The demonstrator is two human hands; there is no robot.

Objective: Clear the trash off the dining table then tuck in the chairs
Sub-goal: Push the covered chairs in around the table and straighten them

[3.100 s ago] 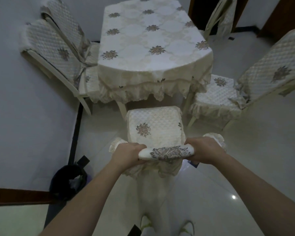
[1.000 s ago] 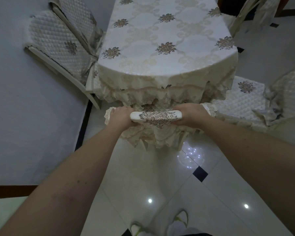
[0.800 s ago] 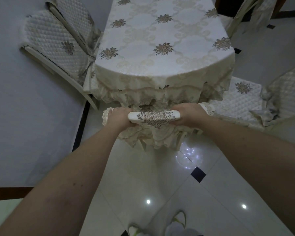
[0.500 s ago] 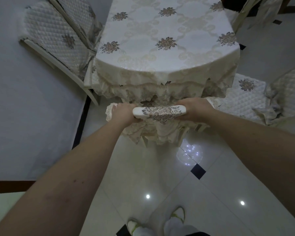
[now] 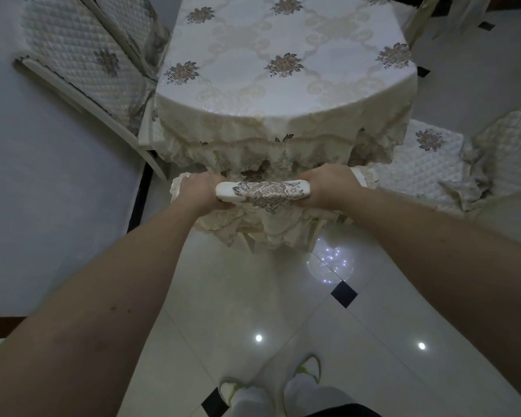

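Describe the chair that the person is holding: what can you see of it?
The chair shows mostly its top rail, wrapped in a cream cover with a grey-brown embroidered flower. Frilled lace fabric hangs below and bulges at both ends. The left hand and right hand grip the rail's two ends, fingers curled round it. The seat is hidden under the tablecloth's ruffled edge, so it looks pushed in. Bits of the legs show beneath the frills.

hands: left hand (image 5: 203, 191), right hand (image 5: 328, 185) grip chair back (image 5: 263, 191) | chair tucked against table (image 5: 283, 70)

Glossy pale tiled floor (image 5: 229, 296) with small black diamond inlays (image 5: 343, 294); grey wall (image 5: 42, 206) on the left
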